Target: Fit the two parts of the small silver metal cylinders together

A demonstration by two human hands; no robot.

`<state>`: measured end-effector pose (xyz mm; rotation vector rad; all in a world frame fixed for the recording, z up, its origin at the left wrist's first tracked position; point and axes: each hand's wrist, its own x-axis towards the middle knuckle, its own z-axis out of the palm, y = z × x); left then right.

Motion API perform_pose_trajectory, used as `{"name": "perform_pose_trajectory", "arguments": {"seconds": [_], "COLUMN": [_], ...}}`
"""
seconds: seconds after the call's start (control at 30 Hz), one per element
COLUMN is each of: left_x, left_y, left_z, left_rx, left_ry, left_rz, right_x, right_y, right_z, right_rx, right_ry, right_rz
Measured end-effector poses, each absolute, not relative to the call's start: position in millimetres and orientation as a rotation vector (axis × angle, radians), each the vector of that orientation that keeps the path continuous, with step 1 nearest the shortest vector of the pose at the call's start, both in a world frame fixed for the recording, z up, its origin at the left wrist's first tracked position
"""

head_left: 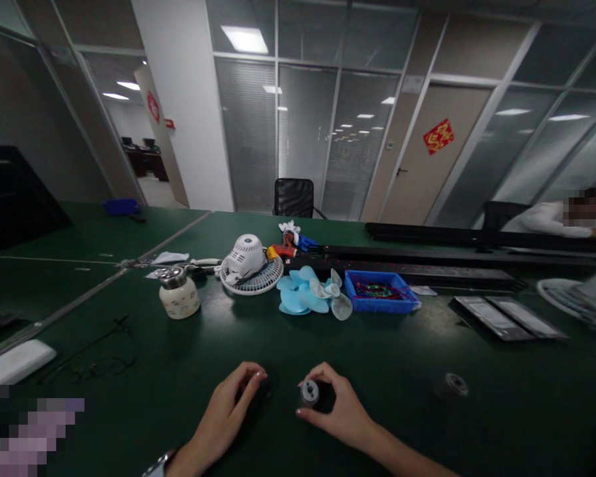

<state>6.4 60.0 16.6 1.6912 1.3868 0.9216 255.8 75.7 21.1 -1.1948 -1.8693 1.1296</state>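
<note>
My right hand (340, 412) rests on the green table (189, 371) near its front edge, fingers curled round a small grey round part (309, 392) with a dark centre hole. My left hand (226, 414) lies beside it, fingers bent and pinched on a small dark piece (265, 385) that I cannot make out. A similar dark round part (454, 384) lies alone to the right of my hands.
Farther back stand a cream jar with a metal lid (179, 293), a white fan motor on its grille (248, 265), light blue fan blades (302, 295), a blue tray of small parts (380, 291) and flat dark panels (506, 317). Another person (551, 218) sits at far right.
</note>
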Motion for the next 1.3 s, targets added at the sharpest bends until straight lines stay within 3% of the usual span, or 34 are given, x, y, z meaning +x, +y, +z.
{"name": "perform_pose_trajectory", "arguments": {"seconds": [0.57,0.97,1.07,1.23,1.3], "left_x": [3.4,5.4,4.8,3.8,3.3], "left_y": [63.3,64.2,64.0,63.8,63.5], "left_z": [10.7,13.2,11.9,10.5,10.1], "left_rx": [1.635,1.626,1.633,1.637,1.638], "left_ry": [1.371,1.385,1.378,1.390,1.408], "left_rz": [0.898,0.905,0.917,0.914,0.925], "right_x": [265.3,384.5,382.5,342.9,318.1], "right_y": [78.7,125.5,122.6,95.3,85.1], "right_z": [18.0,-28.8,-26.0,-1.6,8.6], "right_rx": [-1.303,-1.536,-1.565,-1.438,-1.318], "right_ry": [-1.751,-1.099,-1.132,-1.474,-1.809], "right_rz": [1.087,0.475,0.403,-0.126,-0.064]}}
